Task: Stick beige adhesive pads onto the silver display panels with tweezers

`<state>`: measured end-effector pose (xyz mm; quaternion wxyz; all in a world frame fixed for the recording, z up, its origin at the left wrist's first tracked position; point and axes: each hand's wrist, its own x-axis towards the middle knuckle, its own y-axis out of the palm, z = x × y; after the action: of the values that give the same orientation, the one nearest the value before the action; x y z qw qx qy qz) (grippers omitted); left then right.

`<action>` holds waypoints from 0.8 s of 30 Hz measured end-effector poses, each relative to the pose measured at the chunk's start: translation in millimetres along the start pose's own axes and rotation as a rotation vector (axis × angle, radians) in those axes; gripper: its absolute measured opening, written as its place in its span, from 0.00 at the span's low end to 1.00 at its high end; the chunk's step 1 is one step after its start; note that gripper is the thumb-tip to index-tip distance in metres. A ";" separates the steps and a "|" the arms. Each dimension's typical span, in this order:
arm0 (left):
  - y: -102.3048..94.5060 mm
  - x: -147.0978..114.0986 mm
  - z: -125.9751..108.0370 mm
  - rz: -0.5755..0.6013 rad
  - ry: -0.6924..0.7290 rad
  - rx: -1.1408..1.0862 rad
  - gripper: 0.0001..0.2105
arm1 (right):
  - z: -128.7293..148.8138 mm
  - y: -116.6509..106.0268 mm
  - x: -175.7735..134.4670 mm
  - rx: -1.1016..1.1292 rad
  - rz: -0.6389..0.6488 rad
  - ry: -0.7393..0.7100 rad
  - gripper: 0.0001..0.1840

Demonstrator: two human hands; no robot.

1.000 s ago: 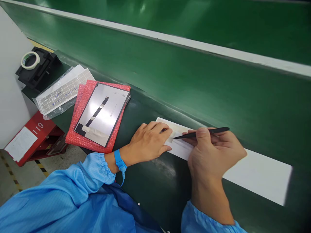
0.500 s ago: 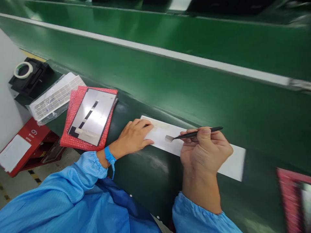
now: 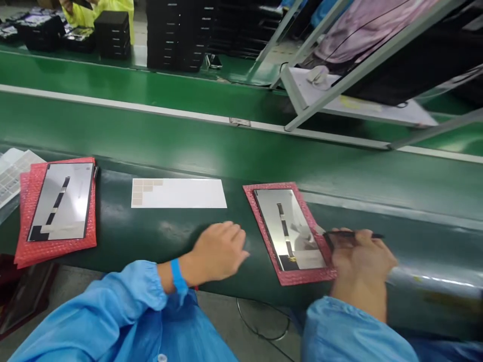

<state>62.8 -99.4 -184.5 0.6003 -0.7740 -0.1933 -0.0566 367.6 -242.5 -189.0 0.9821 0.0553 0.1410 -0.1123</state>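
Observation:
Black tweezers [image 3: 372,235] are pinched in my right hand [image 3: 360,264], their tips pointing left beside a display panel [image 3: 302,236]. A small pale piece seems to be at the tips, but blur hides its detail. The panel, silvery with a dark strip, lies on a red bubble-wrap bag [image 3: 267,246]. Left of that panel, my left hand [image 3: 219,251] hovers palm down over the bench, fingers loosely bent and thumb apart, with nothing seen in it. Beyond it lies a white sheet [image 3: 188,193] with several small beige squares at its left end.
At the left, a second panel [image 3: 71,201] rests on stacked red bubble-wrap bags [image 3: 56,254], beside a gridded sticker sheet [image 3: 17,176]. Across the green bench stand black tray stacks [image 3: 169,35] and a metal frame [image 3: 332,93]. A person in a yellow sleeve is behind.
My right hand has carried the tweezers from the white sheet to the right-hand panel. My left hand has come off the sheet. The view has swung right.

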 end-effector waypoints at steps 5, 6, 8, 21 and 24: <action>41.0 18.8 -41.7 0.101 0.023 0.064 0.33 | -13.9 -8.0 -30.7 0.000 0.098 0.072 0.13; 40.8 14.5 -39.1 0.119 0.029 0.076 0.33 | -16.9 -11.2 -39.6 0.005 0.113 0.089 0.12; 34.4 1.5 -28.7 0.153 0.052 0.096 0.31 | -23.4 -18.7 -58.0 0.018 0.137 0.122 0.11; 4.8 -32.9 -14.2 0.213 -0.002 0.078 0.29 | -25.0 -44.1 -116.8 0.116 0.195 -0.384 0.17; 6.8 -33.4 -7.9 0.195 -0.034 0.013 0.29 | -39.5 -33.2 -130.9 0.052 0.316 -0.307 0.23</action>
<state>35.7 -116.1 -199.2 0.6045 -0.7861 -0.1277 0.0164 226.9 -242.3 -191.4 0.9957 0.0841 -0.0236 0.0322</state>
